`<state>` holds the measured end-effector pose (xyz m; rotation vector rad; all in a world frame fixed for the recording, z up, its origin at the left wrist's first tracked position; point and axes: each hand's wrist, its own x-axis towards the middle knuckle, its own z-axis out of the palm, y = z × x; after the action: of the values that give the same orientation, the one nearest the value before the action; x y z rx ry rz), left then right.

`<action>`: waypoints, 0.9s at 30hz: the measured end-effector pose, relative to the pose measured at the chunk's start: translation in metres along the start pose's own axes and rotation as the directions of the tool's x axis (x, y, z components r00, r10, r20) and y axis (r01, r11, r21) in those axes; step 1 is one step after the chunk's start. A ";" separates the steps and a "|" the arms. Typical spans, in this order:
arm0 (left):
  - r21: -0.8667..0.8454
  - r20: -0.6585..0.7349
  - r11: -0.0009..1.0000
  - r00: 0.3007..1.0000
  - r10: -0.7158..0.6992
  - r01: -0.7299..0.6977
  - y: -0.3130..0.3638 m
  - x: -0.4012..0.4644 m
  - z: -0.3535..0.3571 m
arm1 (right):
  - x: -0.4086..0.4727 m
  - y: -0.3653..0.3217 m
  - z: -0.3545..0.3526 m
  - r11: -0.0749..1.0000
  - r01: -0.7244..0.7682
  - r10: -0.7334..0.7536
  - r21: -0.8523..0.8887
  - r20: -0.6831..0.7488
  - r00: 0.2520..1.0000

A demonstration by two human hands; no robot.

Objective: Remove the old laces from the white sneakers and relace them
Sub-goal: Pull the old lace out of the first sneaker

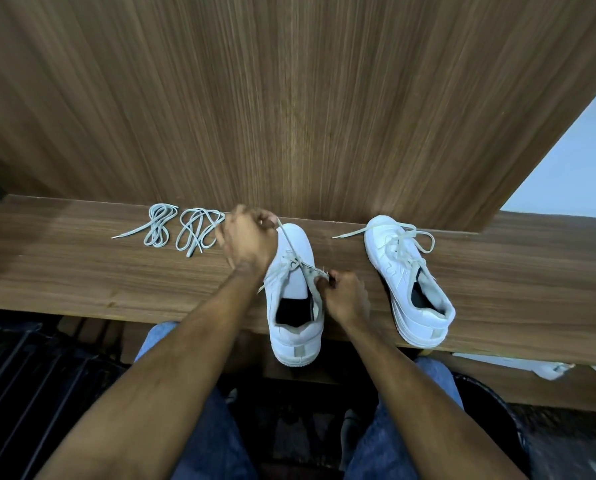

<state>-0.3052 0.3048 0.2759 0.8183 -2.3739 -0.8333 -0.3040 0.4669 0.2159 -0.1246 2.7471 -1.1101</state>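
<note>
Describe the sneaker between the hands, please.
The sneaker is white, smooth like leather, and sits upright on the wooden shelf, toe to the wall, heel past the front edge. Most eyelets are empty and its dark inside shows. The left hand pulls its lace up; the right hand pinches its eyelet edge.

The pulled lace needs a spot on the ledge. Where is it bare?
Bare wood lies left of the two lace bundles, between the two sneakers, and right of the far one. Crowded around the left hand.
</note>
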 end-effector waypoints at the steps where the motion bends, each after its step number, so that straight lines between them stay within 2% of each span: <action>1: -0.076 -0.050 0.996 0.998 -0.040 0.036 0.001 0.008 -0.005 | 0.000 0.000 0.000 1.000 0.003 -0.003 0.000 0.003 1.000; 4: -0.228 -0.138 0.968 0.980 -0.140 0.106 0.000 0.023 -0.011 | -0.002 0.000 0.000 1.000 0.007 -0.007 -0.001 0.001 1.000; 8: -0.445 -0.208 0.869 0.919 -0.336 0.217 -0.010 0.029 -0.009 | -0.001 0.000 0.000 1.000 -0.002 0.002 0.007 0.007 1.000; 12: -0.565 -0.218 0.800 0.898 -0.381 0.202 -0.024 0.030 -0.005 | -0.001 0.001 0.001 1.000 -0.010 0.010 0.011 0.006 1.000; 13: -0.513 -0.184 0.829 0.915 -0.358 0.221 -0.026 0.027 -0.003 | -0.001 0.000 0.000 1.000 -0.012 0.012 0.012 0.004 1.000; 15: -0.284 -0.081 0.929 0.960 -0.269 0.237 -0.029 0.013 0.004 | -0.003 -0.001 0.000 1.000 -0.015 0.015 0.016 -0.001 1.000; 18: 0.043 0.098 0.999 0.995 -0.036 0.032 -0.034 -0.013 0.019 | -0.004 -0.003 -0.001 1.000 0.001 -0.001 0.011 -0.011 1.000; 20: 0.177 0.277 0.980 0.960 0.034 -0.086 -0.038 -0.029 0.031 | -0.004 -0.004 -0.002 1.000 0.007 -0.007 0.010 -0.013 1.000; 22: 0.222 0.348 0.964 0.936 0.059 -0.144 -0.040 -0.040 0.040 | -0.005 -0.004 -0.003 1.000 0.005 -0.004 0.003 -0.014 1.000; 25: 0.174 0.252 0.974 0.963 0.096 -0.143 -0.037 -0.042 0.042 | -0.006 -0.004 -0.003 1.000 -0.001 0.001 0.012 -0.018 1.000; 27: 0.046 0.166 0.997 0.985 0.051 -0.059 -0.035 -0.036 0.038 | -0.006 -0.005 -0.004 1.000 -0.012 0.012 0.010 -0.022 1.000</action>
<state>-0.2897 0.3214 0.2167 0.7250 -2.5594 -0.8509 -0.2989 0.4671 0.2227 -0.0950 2.7580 -1.1282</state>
